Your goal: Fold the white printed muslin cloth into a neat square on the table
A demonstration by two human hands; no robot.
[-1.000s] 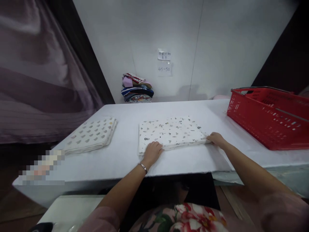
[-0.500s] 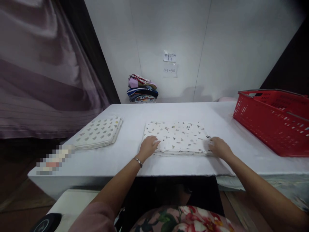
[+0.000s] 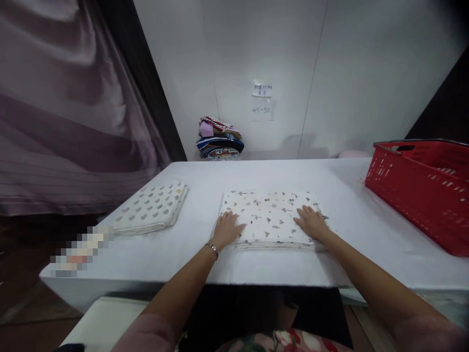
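A folded white cloth point(image 3: 271, 220) with a small grey and tan print lies in several layers on the white-covered table point(image 3: 176, 264), in front of me. My left hand point(image 3: 226, 230) rests flat on its left front part, fingers spread. On the right part of the same cloth lies my right hand point(image 3: 311, 222), palm down with the fingers apart. Neither hand grips anything. Further left sits another folded white cloth point(image 3: 150, 208), printed with rows of grey shapes, apart from both hands.
A red plastic basket point(image 3: 421, 190) stands at the table's right. Behind the far edge is a pile of folded coloured fabrics point(image 3: 220, 142) against the wall. Paper notes point(image 3: 262, 107) hang above it. A mauve curtain point(image 3: 73, 122) hangs at the left.
My right hand has moved from the cloth's right edge inward onto its top and lies flatter. My left hand's fingers have spread out on the cloth. The view has shifted slightly.
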